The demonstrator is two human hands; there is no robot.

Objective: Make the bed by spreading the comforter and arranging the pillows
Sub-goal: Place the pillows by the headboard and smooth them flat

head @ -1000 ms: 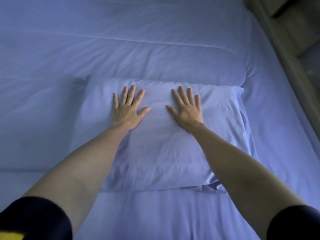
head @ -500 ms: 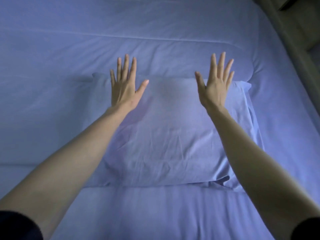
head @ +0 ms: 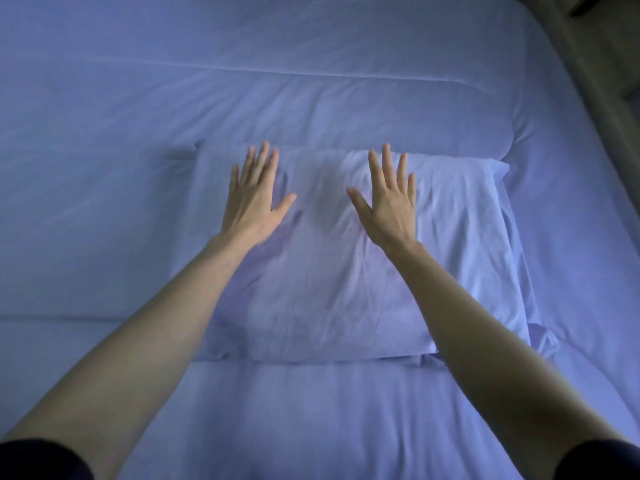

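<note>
From my seat the whole scene reads in one blue-violet cast, so edges between the layers of bedding are hard to pick out. Both of my arms run in from the bottom corners, and the dark sleeves (head: 38, 460) are cut off by the lower edge. The forearms cover parts of the pillow (head: 332, 282): its near left corner sits under my left arm, and the right arm crosses its near right part. I cannot tell whether the palms actually touch the cloth or sit just above it; shadows lie close under both.

The pillow lies flat in the middle of the bed (head: 588, 237), its case creased, long side across my view. Beyond it is the comforter (head: 311, 109), spread, with a rounded fold line running across and a rounded corner just past the pillow's far right corner.

My left hand (head: 251, 199) is over the pillow's far left part, fingers straight and slightly spread, thumb out to the right, grip wide and holding nothing. My right hand (head: 389, 206) is over the far middle, fingers straight and fanned, thumb out to the left, grip likewise wide and empty. The two hands are near each other, apart.

At the top right a dim, brownish strip of furniture (head: 602, 64) borders the bed; I cannot make out what it is.
</note>
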